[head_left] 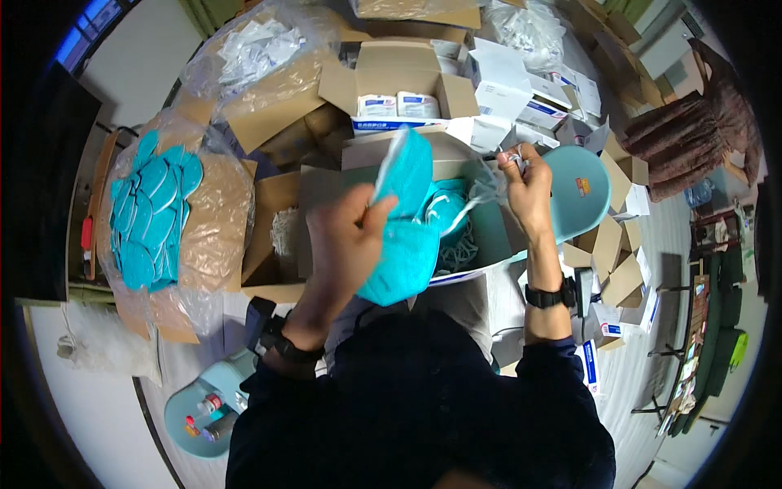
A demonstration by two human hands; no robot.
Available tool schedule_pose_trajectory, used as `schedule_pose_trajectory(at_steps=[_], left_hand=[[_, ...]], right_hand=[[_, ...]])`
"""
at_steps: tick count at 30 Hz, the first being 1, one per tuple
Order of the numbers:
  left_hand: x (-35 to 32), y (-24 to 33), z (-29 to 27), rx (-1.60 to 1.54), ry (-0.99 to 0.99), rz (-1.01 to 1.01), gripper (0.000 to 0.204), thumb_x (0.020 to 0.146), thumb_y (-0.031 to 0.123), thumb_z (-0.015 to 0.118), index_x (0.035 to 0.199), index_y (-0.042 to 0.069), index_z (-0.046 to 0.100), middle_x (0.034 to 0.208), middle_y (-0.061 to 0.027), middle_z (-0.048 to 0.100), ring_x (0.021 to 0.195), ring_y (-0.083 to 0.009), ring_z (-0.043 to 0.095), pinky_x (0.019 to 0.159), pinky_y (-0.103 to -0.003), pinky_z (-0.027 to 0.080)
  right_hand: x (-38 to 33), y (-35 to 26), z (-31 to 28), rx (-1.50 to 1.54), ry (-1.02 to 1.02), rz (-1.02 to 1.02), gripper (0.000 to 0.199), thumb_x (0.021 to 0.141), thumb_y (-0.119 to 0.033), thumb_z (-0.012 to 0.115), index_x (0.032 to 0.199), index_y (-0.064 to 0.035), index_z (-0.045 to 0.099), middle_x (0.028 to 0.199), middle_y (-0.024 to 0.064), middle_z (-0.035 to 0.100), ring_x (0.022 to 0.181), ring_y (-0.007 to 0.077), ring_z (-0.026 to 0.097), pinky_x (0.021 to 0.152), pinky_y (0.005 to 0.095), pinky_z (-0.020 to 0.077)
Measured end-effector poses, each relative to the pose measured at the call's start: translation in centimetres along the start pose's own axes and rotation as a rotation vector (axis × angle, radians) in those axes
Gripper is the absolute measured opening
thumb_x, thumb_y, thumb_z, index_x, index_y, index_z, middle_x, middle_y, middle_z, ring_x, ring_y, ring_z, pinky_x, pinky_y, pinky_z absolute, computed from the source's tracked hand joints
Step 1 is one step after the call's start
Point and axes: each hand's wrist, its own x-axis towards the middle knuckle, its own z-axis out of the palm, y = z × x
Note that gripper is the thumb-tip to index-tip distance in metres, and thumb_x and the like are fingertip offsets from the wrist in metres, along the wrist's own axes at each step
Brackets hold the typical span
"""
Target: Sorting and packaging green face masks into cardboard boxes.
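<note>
Left hand: partly motion-blurred, thumb and fingers [347,235] pinched on turquoise face mask material.
Turquoise face mask [399,262]: held above the near middle carton, one lobe pointing far, one hanging near; single folded piece or two, cannot tell.
Right hand [529,186]: fingers curled tight around white straps [489,187], raised over the carton's right side; whether these join the held mask, cannot tell.
Middle carton [494,232]: open, flaps up; another turquoise mask [445,210] and tangled white cords [461,253] inside.
Left neighbour: open brown carton [265,194] with a whitish bundle [285,235] in it.
Far left of that: plastic-lined carton [218,232] bearing a heap of turquoise mask pieces [153,213].
Far side: open carton [397,63] with white packets [417,105].
Right: pale teal plastic stool [588,213] just beyond the right wrist.
Near left: teal plastic tray-like seat [183,428] carrying bottles [210,404].
</note>
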Motion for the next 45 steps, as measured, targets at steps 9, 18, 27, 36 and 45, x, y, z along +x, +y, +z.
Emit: schedule_pose_trajectory(at_steps=[9, 18, 27, 36, 45], left_hand=[[1.3, -2.3, 2.1, -0.507, 0.087, -0.139, 0.016, 0.093, 0.016, 0.062, 0.093, -0.001, 0.062, 0.072, 0.0026, 0.057, 0.061, -0.0009, 0.044, 0.052, -0.02, 0.035], [1.4, -1.4, 2.6, -0.519, 0.299, -0.042, 0.013, 0.093, 0.012, 0.062, 0.096, -0.001, 0.061, 0.078, 0.0018, 0.059, 0.065, -0.0007, 0.047, 0.056, -0.018, 0.037], [0.4, -2.1, 1.6, -0.563, 0.107, -0.211, 0.014, 0.093, 0.009, 0.062, 0.101, -0.002, 0.064, 0.082, 0.0007, 0.062, 0.07, -0.003, 0.052, 0.062, -0.02, 0.043], [1.8, -1.2, 1.9, -0.759, 0.341, -0.447, 0.02, 0.099, 0.015, 0.048, 0.107, 0.001, 0.06, 0.084, -0.0028, 0.062, 0.074, -0.0083, 0.057, 0.065, -0.022, 0.046], [1.9, -3.5, -4.9, -1.007, 0.336, -0.12, 0.023, 0.099, 0.022, 0.048, 0.101, 0.003, 0.062, 0.081, -0.0031, 0.061, 0.072, -0.011, 0.058, 0.064, -0.025, 0.047]], right_hand=[[-6.6, -5.4, 6.9, 0.624, -0.286, 0.044, 0.014, 0.095, -0.017, 0.061, 0.09, -0.0047, 0.054, 0.081, -0.0019, 0.055, 0.071, 0.004, 0.045, 0.06, 0.0198, 0.0374], [-7.9, -7.2, 8.6, 0.866, -0.379, 0.252, 0.021, 0.09, -0.008, 0.063, 0.108, -0.0029, 0.055, 0.087, 0.0022, 0.06, 0.079, 0.0053, 0.057, 0.068, 0.021, 0.0482], [-8.7, -6.8, 9.5, 0.99, -0.516, 0.281, 0.009, 0.093, -0.012, 0.06, 0.088, -0.0047, 0.062, 0.074, -0.004, 0.057, 0.067, 0.0026, 0.048, 0.057, 0.0189, 0.0378], [-10.0, -9.0, 7.9, 0.524, -0.267, -0.023, 0.03, 0.095, -0.02, 0.059, 0.072, -0.0013, 0.06, 0.057, -0.0006, 0.049, 0.055, 0.0041, 0.041, 0.049, 0.024, 0.0332], [-13.2, -7.8, 0.3, 0.632, 0.048, 0.005, 0.036, 0.094, -0.023, 0.055, 0.064, -0.0023, 0.056, 0.058, 0.0027, 0.054, 0.053, 0.0095, 0.048, 0.05, 0.0263, 0.0349]])
